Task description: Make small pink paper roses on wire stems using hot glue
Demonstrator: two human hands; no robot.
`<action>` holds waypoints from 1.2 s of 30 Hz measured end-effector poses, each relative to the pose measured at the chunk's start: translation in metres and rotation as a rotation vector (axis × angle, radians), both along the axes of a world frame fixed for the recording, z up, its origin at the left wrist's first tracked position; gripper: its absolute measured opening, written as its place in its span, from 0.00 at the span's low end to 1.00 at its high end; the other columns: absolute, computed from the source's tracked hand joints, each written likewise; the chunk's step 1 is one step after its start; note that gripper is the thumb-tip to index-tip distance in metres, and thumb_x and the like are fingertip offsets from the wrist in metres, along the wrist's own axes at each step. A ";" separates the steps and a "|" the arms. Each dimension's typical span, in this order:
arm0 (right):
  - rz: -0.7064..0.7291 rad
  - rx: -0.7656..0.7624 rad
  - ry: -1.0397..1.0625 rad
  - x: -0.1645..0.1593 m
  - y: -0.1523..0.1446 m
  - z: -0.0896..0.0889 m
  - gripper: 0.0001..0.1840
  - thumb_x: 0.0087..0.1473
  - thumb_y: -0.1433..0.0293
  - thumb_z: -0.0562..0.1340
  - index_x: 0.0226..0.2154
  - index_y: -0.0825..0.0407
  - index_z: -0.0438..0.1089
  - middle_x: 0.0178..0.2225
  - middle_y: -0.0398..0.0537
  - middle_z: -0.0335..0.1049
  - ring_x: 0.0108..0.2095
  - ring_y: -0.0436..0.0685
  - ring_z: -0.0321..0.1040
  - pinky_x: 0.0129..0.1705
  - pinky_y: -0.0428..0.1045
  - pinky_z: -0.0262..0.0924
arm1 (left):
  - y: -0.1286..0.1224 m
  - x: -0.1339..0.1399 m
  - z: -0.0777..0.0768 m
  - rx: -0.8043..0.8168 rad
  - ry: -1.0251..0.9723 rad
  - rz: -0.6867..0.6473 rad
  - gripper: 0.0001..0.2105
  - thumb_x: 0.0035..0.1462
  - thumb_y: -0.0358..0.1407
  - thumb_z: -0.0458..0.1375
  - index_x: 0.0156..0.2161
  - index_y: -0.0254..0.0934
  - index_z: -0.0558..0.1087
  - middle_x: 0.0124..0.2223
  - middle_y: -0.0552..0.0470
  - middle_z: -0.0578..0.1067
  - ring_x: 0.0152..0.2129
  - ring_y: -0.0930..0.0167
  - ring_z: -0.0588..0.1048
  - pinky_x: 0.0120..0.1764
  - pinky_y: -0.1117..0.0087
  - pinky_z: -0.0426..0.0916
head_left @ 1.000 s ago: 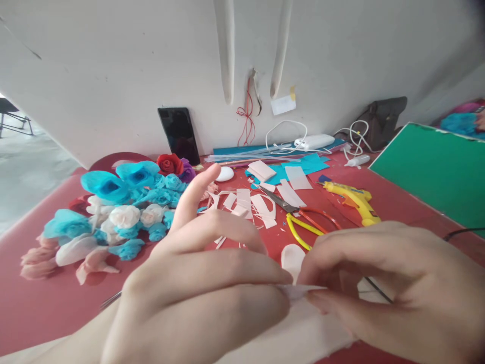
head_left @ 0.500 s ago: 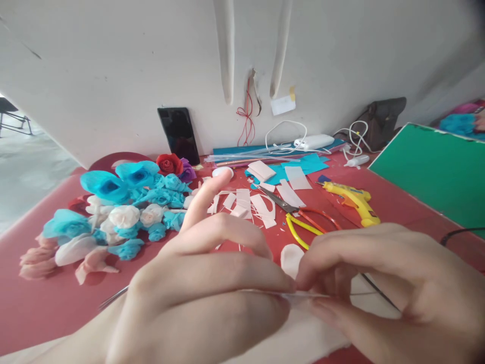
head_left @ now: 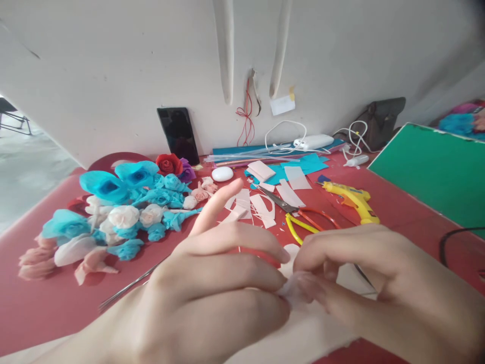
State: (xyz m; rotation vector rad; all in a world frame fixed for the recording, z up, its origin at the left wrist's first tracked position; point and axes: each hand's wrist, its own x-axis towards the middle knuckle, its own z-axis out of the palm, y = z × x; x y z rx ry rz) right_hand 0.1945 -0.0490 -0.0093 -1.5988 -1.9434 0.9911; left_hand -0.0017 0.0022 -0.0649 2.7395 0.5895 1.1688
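Between my two hands is a small piece of thin pale paper (head_left: 293, 287), mostly hidden by the fingers. My left hand (head_left: 215, 293) pinches its left side, with the little finger stretched out. My right hand (head_left: 364, 273) grips the other side between thumb and fingers. Behind the fingers a rounded pale paper piece (head_left: 291, 251) partly shows. Scissors (head_left: 290, 206) with one red and one yellow handle lie just beyond my right hand. Several cut pale paper pieces (head_left: 263, 210) are scattered past my left hand. Thin metal wires (head_left: 129, 289) lie beside my left wrist.
Blue, white and pink paper flowers (head_left: 125, 217) cover the left of the red table (head_left: 45, 313). A yellow glue gun (head_left: 352, 199) lies to the right, near a green board (head_left: 435, 172). A phone (head_left: 178, 135) leans on the wall. A white oval case (head_left: 222, 174) sits in front.
My hands have drawn closer together, and the thin paper is now bunched between the fingertips. My left little finger has moved right, uncovering the white oval case.
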 end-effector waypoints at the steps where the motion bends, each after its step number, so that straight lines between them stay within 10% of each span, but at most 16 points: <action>1: 0.011 -0.012 0.011 0.001 0.001 -0.002 0.10 0.49 0.64 0.58 0.21 0.49 0.69 0.21 0.41 0.68 0.24 0.49 0.66 0.15 0.38 0.53 | -0.005 0.002 0.013 0.015 -0.031 -0.073 0.10 0.56 0.31 0.53 0.31 0.46 0.75 0.30 0.68 0.78 0.34 0.79 0.74 0.64 0.66 0.39; 4: 0.036 -0.021 0.013 0.004 0.002 -0.006 0.13 0.52 0.60 0.57 0.23 0.50 0.69 0.22 0.41 0.67 0.24 0.48 0.66 0.15 0.38 0.51 | -0.010 0.009 0.034 -0.038 -0.048 -0.179 0.09 0.52 0.24 0.55 0.29 0.39 0.74 0.29 0.64 0.78 0.34 0.79 0.75 0.63 0.71 0.46; 11: 0.118 -0.037 0.019 0.010 0.007 -0.007 0.07 0.53 0.68 0.57 0.26 0.47 0.70 0.24 0.36 0.68 0.26 0.46 0.64 0.24 0.39 0.56 | -0.007 0.007 0.029 -0.206 -0.064 -0.349 0.10 0.56 0.22 0.50 0.33 0.33 0.73 0.34 0.55 0.78 0.38 0.79 0.74 0.34 0.92 0.69; 26: 0.084 0.040 0.099 0.015 0.006 -0.004 0.03 0.53 0.65 0.60 0.30 0.42 0.70 0.29 0.31 0.70 0.30 0.43 0.65 0.31 0.36 0.59 | -0.005 0.008 0.035 -0.070 -0.087 -0.203 0.08 0.53 0.26 0.52 0.29 0.38 0.72 0.29 0.60 0.77 0.31 0.79 0.75 0.33 0.88 0.71; 36: 0.168 -0.239 0.323 0.028 0.004 -0.022 0.09 0.54 0.71 0.59 0.36 0.41 0.70 0.33 0.31 0.70 0.32 0.42 0.68 0.29 0.34 0.61 | -0.006 0.003 0.037 -0.110 -0.003 -0.245 0.09 0.57 0.24 0.52 0.30 0.36 0.71 0.30 0.59 0.76 0.33 0.80 0.75 0.37 0.90 0.70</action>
